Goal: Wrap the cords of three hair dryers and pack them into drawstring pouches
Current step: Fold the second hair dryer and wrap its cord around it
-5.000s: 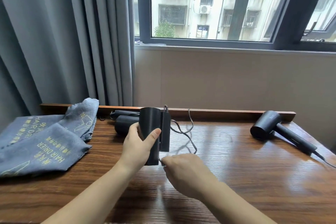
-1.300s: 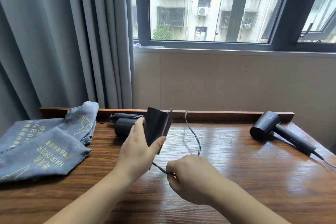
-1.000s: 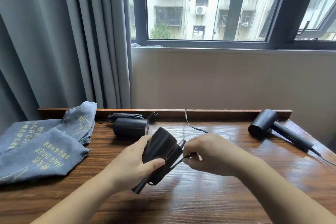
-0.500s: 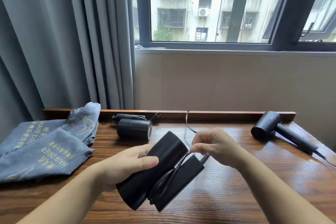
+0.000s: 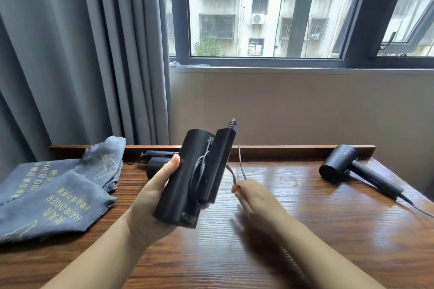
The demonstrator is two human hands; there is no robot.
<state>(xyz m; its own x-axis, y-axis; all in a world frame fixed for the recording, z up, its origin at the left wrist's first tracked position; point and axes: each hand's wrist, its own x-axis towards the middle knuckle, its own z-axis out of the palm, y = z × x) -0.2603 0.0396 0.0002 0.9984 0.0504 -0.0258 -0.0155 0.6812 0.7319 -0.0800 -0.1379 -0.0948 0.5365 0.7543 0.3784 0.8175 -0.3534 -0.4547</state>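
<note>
My left hand [image 5: 152, 195] grips a black folded hair dryer [image 5: 195, 176] held above the wooden table [image 5: 305, 241], its body and handle side by side with turns of cord wound around them. My right hand [image 5: 253, 197], blurred, pinches the loose black cord [image 5: 240, 164] just right of the dryer. A second folded dryer [image 5: 157, 164] lies at the back behind my left hand. A third dryer [image 5: 338, 164] lies unfolded at the back right, its cord trailing off the right edge. Grey drawstring pouches [image 5: 54, 197] with yellow print lie on the left.
A raised wooden ledge [image 5: 293, 149] runs along the table's back edge. Grey curtains [image 5: 82, 54] hang at the left, and a window with a wall below it stands behind the table.
My left hand has tipped the dryer from lying low and slanted to nearly upright and raised it. My right hand has dropped lower to the right with the cord, adding a turn.
</note>
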